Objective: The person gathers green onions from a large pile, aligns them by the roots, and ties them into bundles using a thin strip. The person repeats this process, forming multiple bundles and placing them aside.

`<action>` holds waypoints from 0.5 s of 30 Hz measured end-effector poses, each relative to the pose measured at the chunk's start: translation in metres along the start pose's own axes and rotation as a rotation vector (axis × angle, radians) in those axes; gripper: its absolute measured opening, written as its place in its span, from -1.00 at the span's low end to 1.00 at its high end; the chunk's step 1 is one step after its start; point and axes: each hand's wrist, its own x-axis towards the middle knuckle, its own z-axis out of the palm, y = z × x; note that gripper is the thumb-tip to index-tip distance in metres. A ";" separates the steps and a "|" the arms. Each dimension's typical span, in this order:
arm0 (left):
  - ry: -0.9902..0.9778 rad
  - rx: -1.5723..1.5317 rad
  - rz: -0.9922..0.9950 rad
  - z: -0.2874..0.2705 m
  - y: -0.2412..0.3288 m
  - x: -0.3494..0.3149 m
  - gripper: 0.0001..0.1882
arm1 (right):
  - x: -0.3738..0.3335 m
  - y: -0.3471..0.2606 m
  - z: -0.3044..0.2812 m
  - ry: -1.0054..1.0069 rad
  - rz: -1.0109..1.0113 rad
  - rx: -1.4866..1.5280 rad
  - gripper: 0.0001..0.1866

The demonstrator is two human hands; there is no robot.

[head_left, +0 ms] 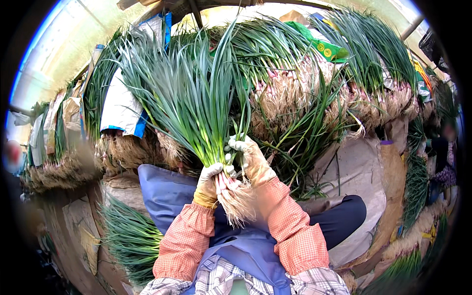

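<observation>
My left hand (208, 182), in a whitish glove with yellow cuff, is closed around the lower stems of a big bunch of long green-leaved plants with pinkish-white bulbs and pale stringy roots (206, 118). My right hand (255, 161), gloved also, is at the right side of these stems with its fingers bent; I cannot tell if it grips some stem separately. The bunch is between my hands: its leaves spread up and to the left beyond them, and its roots hang below, above my smooth blue apron (164, 194).

To the left and below my left hand lies another heap of green leaves (132, 238). Just beyond my right hand there are loose, dark green, tangled leaves (305, 147). Farther beyond both hands stands a long row of similar bunches (290, 96), with a white sack with blue edge (120, 105) to the left.
</observation>
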 end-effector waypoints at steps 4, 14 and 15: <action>-0.015 -0.017 -0.009 0.001 -0.001 0.000 -0.62 | -0.001 -0.003 0.025 0.150 -0.027 0.043 -0.90; 0.060 0.073 0.107 -0.001 -0.007 0.007 -0.70 | -0.022 0.001 0.031 0.155 -0.129 -0.018 -0.78; 0.115 0.074 0.149 0.008 -0.008 0.008 -0.72 | -0.014 0.008 0.037 0.159 -0.316 -0.015 -0.74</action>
